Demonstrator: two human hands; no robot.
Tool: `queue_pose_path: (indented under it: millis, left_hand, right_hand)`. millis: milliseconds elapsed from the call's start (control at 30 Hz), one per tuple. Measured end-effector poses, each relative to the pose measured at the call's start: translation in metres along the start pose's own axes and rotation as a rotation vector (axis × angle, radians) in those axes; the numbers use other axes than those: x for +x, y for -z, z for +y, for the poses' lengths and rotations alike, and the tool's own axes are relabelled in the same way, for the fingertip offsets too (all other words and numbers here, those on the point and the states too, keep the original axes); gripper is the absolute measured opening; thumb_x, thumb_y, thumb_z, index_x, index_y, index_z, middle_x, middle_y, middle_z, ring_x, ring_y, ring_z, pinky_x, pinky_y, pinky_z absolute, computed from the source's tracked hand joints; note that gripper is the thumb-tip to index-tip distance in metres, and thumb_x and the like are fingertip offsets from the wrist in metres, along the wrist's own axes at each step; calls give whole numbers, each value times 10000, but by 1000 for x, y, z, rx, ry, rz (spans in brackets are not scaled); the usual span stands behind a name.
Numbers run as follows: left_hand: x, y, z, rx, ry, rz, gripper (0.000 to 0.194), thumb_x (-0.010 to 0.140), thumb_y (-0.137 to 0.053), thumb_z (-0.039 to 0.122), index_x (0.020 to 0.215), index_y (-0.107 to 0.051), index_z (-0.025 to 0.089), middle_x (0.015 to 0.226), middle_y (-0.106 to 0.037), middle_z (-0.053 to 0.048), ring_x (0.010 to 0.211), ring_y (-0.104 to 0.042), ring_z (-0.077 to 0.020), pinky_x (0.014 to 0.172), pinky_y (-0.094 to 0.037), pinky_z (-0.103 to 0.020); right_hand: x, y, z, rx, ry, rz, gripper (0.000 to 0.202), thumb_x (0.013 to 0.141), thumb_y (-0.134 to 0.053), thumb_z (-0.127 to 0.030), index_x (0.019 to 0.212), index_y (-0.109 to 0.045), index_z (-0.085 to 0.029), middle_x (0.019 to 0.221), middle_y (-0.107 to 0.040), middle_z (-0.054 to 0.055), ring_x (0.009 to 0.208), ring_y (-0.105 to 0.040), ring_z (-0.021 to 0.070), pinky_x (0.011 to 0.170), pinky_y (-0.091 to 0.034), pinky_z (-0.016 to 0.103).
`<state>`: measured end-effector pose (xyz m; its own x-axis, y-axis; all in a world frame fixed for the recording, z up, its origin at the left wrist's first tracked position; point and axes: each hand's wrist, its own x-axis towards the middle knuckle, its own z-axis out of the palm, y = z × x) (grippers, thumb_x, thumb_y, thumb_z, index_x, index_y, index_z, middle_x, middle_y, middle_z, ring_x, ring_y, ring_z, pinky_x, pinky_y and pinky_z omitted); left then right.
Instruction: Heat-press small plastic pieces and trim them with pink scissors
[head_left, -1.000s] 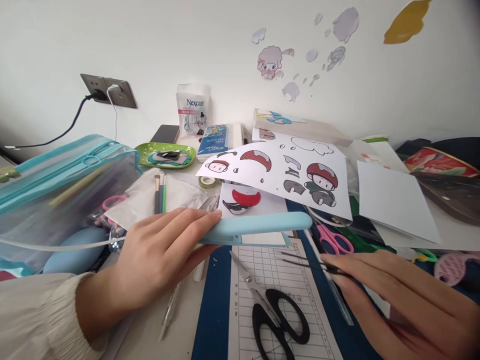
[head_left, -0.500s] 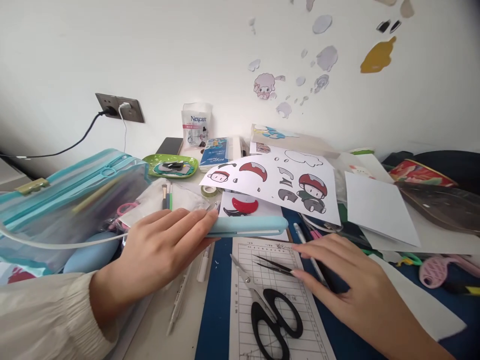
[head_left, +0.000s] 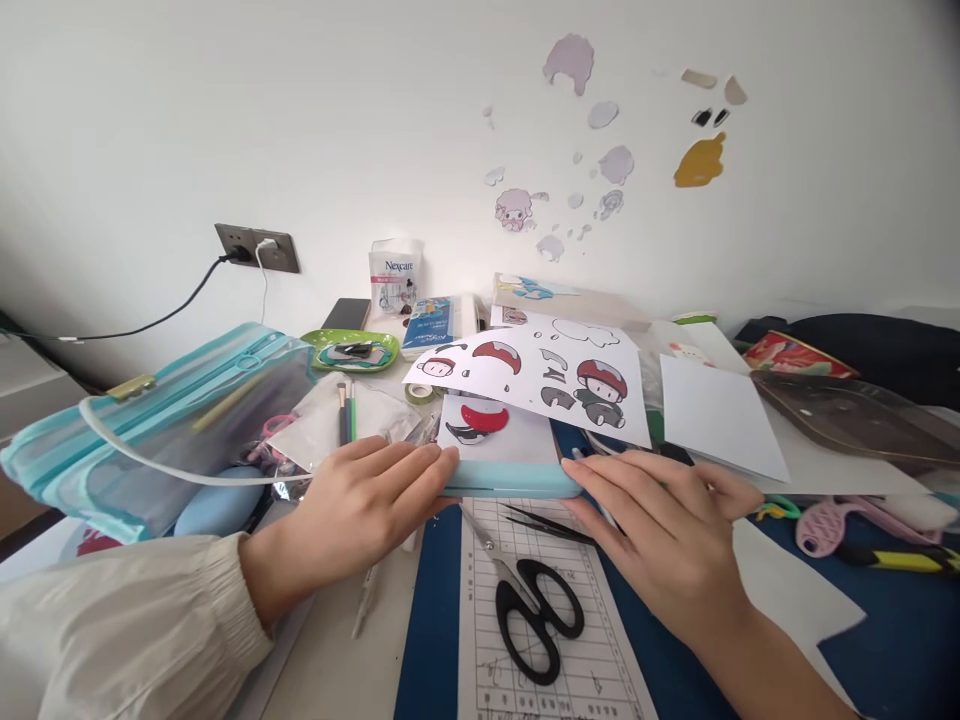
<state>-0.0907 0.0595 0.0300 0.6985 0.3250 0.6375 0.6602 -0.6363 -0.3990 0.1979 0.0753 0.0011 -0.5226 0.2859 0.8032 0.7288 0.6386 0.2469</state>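
Note:
A light blue flat iron point(head_left: 514, 478) with a white cord point(head_left: 202, 478) is held level in front of me, its two arms pressed together. My left hand point(head_left: 379, 510) wraps around its left end, hiding that part. At the other end, my right hand point(head_left: 656, 530) pinches the tip between thumb and fingers. Below the iron lie black-handled scissors point(head_left: 536, 600) and dark tweezers point(head_left: 547, 522), both on a printed grid sheet point(head_left: 487, 690). Just behind the iron is a sheet with a red cap piece point(head_left: 484, 418). Whatever is between the iron's arms is hidden.
A sheet of printed character parts point(head_left: 525, 375) lies behind. To the left are a teal zip pouch point(head_left: 172, 420), brushes point(head_left: 345, 410) and a green tray point(head_left: 311, 347). White paper point(head_left: 720, 415) and a pink-handled tool point(head_left: 821, 527) lie right. Cutouts stick to the wall.
My right hand has moved from beside the tweezers up to the flat iron's right end and taken hold of it. The iron's arms now look closer together. The view has shifted slightly.

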Motion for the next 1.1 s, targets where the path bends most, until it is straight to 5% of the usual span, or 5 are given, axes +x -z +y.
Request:
queue_pose_path:
  millis: [467, 767, 1100]
  left_hand:
    - [-9, -8, -14, -48, 78, -4, 294, 1084, -393, 329, 1148, -618, 150, 879, -786, -71, 698, -745, -192, 610, -575, -293]
    - [-8, -5, -17, -73, 108, -47, 318, 1084, -390, 335, 1105, -625, 123, 884, -791, -82, 687, -747, -189, 612, -597, -307]
    - [7, 0, -19, -72, 84, -76, 317, 1055, -486, 381, 1153, -624, 114, 957, -801, -110, 853, -775, -259, 665, -608, -366]
  right_hand:
    - [22, -15, 14, -108, 257, 67, 111, 889, -761, -158, 996, -748, -188, 930, -801, -17, 867, -718, 152, 708, -350, 340]
    - [19, -26, 9, -79, 124, 101, 173, 896, -747, -137, 1060, -742, -191, 939, -801, -10, 857, -723, 177, 737, -333, 371]
    - [19, -15, 12, -80, 132, 106, 99, 944, -679, -97, 1021, -704, -155, 918, -799, 6, 849, -708, 147, 670, -353, 328]
